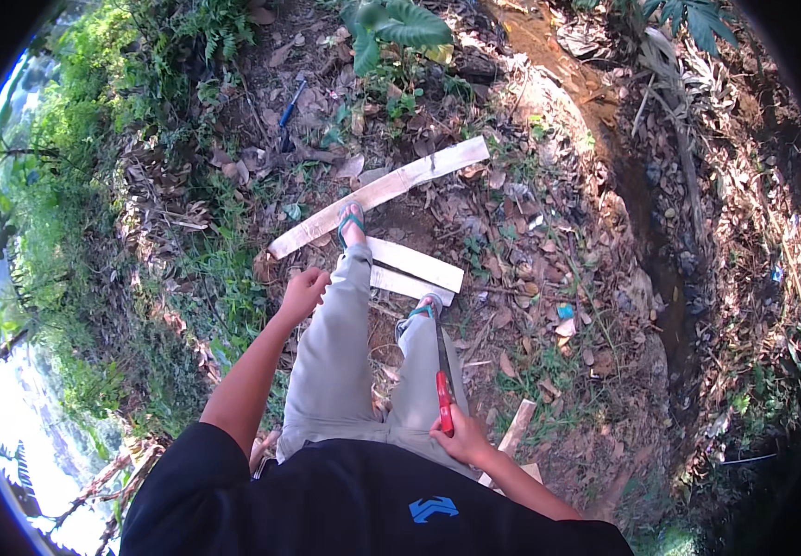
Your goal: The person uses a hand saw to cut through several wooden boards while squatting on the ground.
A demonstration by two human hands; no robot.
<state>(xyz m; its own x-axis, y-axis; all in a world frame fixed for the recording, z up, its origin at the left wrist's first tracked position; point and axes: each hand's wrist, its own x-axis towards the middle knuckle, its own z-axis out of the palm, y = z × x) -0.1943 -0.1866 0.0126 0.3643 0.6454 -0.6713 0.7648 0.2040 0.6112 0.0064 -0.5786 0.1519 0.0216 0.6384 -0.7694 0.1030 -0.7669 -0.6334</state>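
Gripping a red-handled handsaw (445,404) in the right hand (461,437), aiming its blade far toward the short pale planks (423,266); holding the left hand (305,294) loosely curled, contents unclear, nearer the long plank (402,182), slanting near-left to far-right.

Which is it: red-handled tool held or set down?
Held: the right hand grips the red-handled tool, its dark blade extending beyond.

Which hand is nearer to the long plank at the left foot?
Left. In the head view, the left hand is just short of the long plank, toward its left end. The right hand is farther back, by the right thigh, gripping the red-handled saw.
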